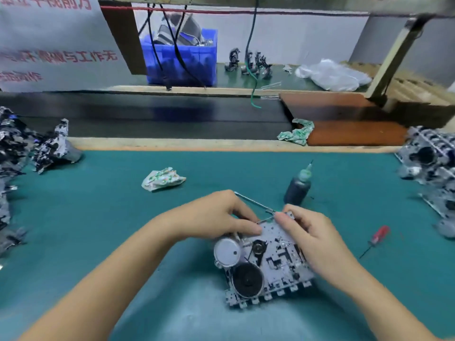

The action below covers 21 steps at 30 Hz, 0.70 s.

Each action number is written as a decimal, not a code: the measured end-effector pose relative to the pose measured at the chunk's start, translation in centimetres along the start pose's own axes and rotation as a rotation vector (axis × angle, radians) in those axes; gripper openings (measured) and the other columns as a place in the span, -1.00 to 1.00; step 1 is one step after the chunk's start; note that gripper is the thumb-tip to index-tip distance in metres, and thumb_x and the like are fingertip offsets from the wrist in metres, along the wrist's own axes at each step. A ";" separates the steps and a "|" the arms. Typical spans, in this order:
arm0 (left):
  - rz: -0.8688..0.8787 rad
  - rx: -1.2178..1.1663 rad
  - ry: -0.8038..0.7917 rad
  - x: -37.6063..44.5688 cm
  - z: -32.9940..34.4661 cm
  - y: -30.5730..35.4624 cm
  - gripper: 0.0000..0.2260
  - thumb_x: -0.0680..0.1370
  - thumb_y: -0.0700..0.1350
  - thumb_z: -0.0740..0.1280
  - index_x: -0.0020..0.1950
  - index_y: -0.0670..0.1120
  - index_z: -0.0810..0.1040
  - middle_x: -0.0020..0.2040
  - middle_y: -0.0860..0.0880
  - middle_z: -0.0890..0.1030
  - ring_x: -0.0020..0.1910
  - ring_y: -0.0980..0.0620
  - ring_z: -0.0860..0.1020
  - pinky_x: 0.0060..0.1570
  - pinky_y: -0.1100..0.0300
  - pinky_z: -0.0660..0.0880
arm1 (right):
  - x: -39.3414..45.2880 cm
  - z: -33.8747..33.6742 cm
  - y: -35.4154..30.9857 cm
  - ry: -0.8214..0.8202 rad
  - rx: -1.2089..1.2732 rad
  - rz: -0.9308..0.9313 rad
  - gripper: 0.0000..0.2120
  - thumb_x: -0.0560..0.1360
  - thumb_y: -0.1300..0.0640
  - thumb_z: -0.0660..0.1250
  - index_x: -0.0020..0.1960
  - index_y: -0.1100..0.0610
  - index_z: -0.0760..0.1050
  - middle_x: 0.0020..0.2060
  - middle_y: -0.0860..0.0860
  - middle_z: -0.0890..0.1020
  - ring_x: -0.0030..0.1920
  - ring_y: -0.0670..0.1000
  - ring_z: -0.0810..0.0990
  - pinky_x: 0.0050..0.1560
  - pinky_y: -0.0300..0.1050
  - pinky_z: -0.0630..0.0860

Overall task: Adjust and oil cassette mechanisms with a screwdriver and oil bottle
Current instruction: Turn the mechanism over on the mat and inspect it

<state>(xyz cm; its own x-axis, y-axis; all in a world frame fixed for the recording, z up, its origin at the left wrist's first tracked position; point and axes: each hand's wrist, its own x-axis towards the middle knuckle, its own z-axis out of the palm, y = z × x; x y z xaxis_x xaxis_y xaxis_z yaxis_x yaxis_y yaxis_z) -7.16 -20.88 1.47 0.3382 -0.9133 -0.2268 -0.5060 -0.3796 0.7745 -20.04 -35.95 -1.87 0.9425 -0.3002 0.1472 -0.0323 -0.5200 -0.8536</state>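
Head view looks down on a teal mat point(98, 230) covering the bench, worn pale near the bottom edge; a wooden strip borders its far side, and beyond that runs a dark conveyor belt point(147, 116) with a red-brown board point(344, 119) at its right end. A cassette mechanism point(266, 264) lies flat on the mat in the middle; its silver motor and black flywheel face up. Left hand point(216, 215) curls its fingers over the mechanism's upper left edge and grips it; right hand point(310, 235) curls over the upper right edge, pinching there; whether it also holds a thin tool I cannot tell. A metal rod point(253, 201) lies on the mat just behind the hands, slanting toward them. An oil bottle point(298, 185) with a needle tip stands upright just behind the right hand; a red-handled screwdriver point(375, 239) lies on the mat well to the right, untouched. A crumpled rag point(162, 178) sits on the mat left of centre; another rag point(298, 132) lies on the belt's near edge. Heaps of mechanisms rest at the left point(29, 148) and right point(430, 163) edges of the mat. Across the belt stands a blue bin point(182, 60) of parts, a few small assemblies, and a clear plastic bag point(332, 75); a white sign with red characters point(56, 45) hangs upper left; cables drop from above.
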 end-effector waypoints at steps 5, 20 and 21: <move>-0.161 -0.228 0.149 2.6 1.7 -2.1 -0.79 0.50 0.07 0.38 -0.08 -0.05 0.70 -0.13 0.05 0.70 -0.29 0.19 0.49 -0.24 0.38 0.43 | -0.6 0.3 3.2 0.052 0.077 0.243 -0.62 0.56 0.02 0.25 -0.35 0.20 0.31 -0.45 0.00 0.26 -0.41 -0.05 0.22 -0.39 -0.14 0.11; 0.084 0.188 0.425 -3.8 8.2 -4.8 -0.10 0.22 0.26 0.50 0.44 0.23 0.11 0.36 0.40 0.22 0.37 0.35 0.26 0.31 0.39 0.22 | -1.3 -0.1 5.4 0.303 -0.257 0.193 -0.78 0.52 0.07 0.28 -0.29 0.04 0.47 -0.55 0.05 0.49 -0.44 0.05 0.48 -0.24 -0.01 0.41; 0.099 0.179 0.444 -3.7 8.3 -4.8 -0.15 0.23 0.21 0.51 0.42 0.22 0.16 0.34 0.36 0.28 0.34 0.32 0.31 0.29 0.37 0.27 | -1.3 -0.1 5.4 0.294 -0.248 0.196 -0.79 0.52 0.07 0.28 -0.29 0.04 0.47 -0.54 0.05 0.49 -0.43 0.08 0.50 -0.23 0.03 0.44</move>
<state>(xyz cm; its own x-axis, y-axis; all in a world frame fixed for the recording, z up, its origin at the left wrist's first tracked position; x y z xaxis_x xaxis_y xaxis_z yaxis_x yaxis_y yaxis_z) -12.51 -16.89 -6.33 0.5673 -0.8103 0.1470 -0.6684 -0.3488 0.6570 -21.50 -38.47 -6.57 0.7767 -0.6089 0.1612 -0.3141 -0.5963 -0.7387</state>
